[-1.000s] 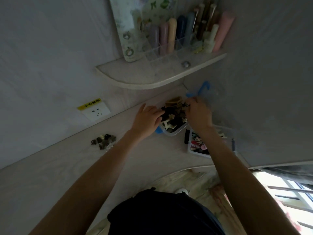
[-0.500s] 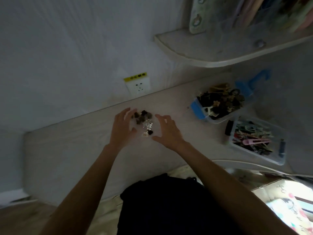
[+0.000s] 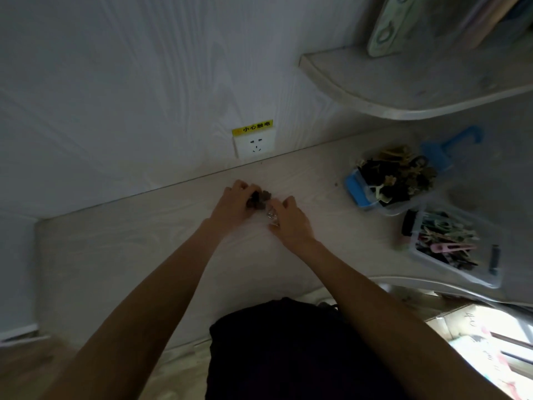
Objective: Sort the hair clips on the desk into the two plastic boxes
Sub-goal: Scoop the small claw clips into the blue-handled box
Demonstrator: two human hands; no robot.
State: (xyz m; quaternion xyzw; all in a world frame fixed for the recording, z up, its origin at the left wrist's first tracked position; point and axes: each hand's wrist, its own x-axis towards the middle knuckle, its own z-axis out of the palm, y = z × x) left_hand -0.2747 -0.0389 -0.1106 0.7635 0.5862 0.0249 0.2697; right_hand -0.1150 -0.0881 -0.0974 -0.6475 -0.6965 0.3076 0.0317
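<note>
A small pile of dark hair clips [image 3: 258, 198] lies on the pale desk [image 3: 144, 249] near the wall. My left hand [image 3: 235, 202] curls around the pile's left side, fingers closed on the dark clips. Next to it, my right hand [image 3: 291, 223] pinches silvery clips [image 3: 271, 216] at the pile's right edge. At the right stands a clear box with blue latches [image 3: 356, 190], heaped with dark and tan claw clips. A second clear box [image 3: 490, 274] nearer the desk edge holds flat clips, one of them pink.
A wall socket with a yellow label [image 3: 253, 142] sits just above the desk behind the pile. A curved shelf [image 3: 403, 93] overhangs the right rear corner. A blue lid [image 3: 450, 145] leans behind the far box. The desk's front edge curves in at the right.
Both hands left the far box, came to the loose pile by the socket, and have closed onto it from either side. The view has swung left.
</note>
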